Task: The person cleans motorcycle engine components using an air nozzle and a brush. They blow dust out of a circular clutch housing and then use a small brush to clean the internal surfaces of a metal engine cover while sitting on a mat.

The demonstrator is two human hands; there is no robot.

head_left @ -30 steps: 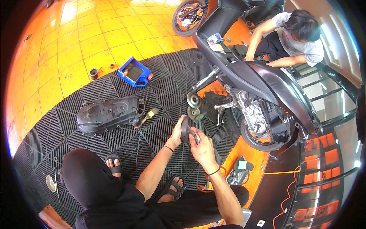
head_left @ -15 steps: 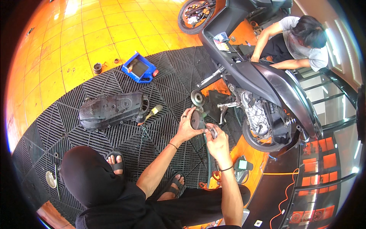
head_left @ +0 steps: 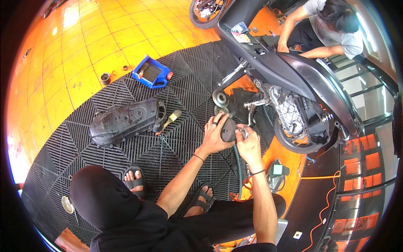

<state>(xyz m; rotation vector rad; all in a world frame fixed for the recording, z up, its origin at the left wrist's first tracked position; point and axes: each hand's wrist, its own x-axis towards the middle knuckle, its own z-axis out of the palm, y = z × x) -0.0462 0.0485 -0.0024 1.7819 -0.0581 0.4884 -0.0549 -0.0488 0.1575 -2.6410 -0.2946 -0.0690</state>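
My left hand (head_left: 215, 136) grips a round, dark metal cup-shaped part (head_left: 228, 129), fingers curled around its far and left side. Close against the part's right edge, my right hand (head_left: 248, 145) is closed on a small silvery tool (head_left: 243, 132), mostly covered by the fingers. A grey-green hose (head_left: 239, 168) runs down from near that hand; whether it joins the tool is hidden. Just beyond my left hand, a shiny metal disc (head_left: 220, 98) lies on the black ribbed mat (head_left: 176, 138), with another disc (head_left: 221, 110) partly hidden by my fingers.
Left on the mat lie a dark engine cover (head_left: 128, 122) and a paintbrush (head_left: 172, 117). A cut-open blue jug (head_left: 151, 72) with dark liquid sits farther off. A scooter (head_left: 289, 92) stands at right, a co-worker (head_left: 331, 29) behind it. My sandalled feet (head_left: 201, 198) flank the mat's near part.
The whole view has shifted slightly. Both hands keep their hold, and my left fingers now cover more of the part's far side. The co-worker's arms have shifted a little.
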